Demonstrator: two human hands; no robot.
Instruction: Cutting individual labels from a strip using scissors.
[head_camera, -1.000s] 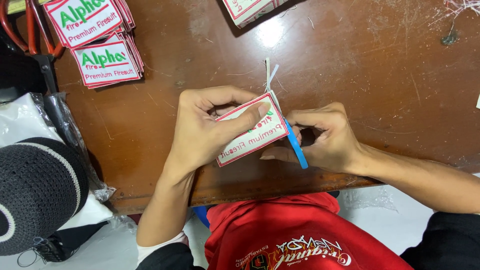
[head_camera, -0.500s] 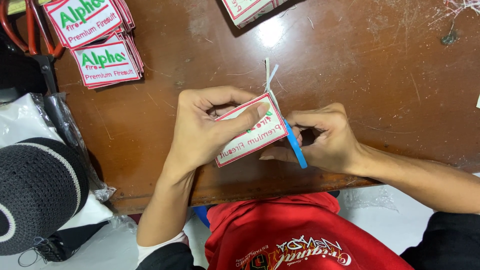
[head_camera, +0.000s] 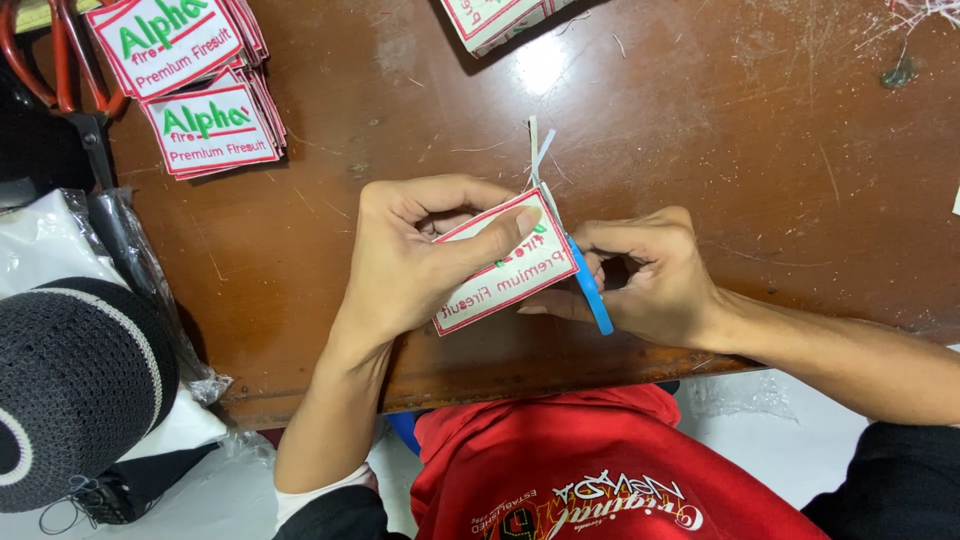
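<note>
My left hand (head_camera: 410, 255) grips a white rectangular patch (head_camera: 505, 268) with a red border and red and green lettering, thumb laid across its face. My right hand (head_camera: 650, 275) is closed on small blue-handled snips (head_camera: 590, 290) whose blades run along the patch's right edge. A thin white trimmed strip (head_camera: 536, 148) sticks up from the patch's top corner. Both hands rest above the front edge of the brown wooden table (head_camera: 700, 130).
Two stacks of like patches (head_camera: 195, 85) lie at the table's far left, another stack (head_camera: 495, 18) at the top middle. Red-handled scissors (head_camera: 60, 70) lie at the left edge. A dark knitted cap (head_camera: 75, 385) and plastic bags sit lower left. Thread scraps (head_camera: 925, 15) top right.
The patch has turned slightly in my left hand and the snips have shifted a little along its right edge. Both hands stay in place.
</note>
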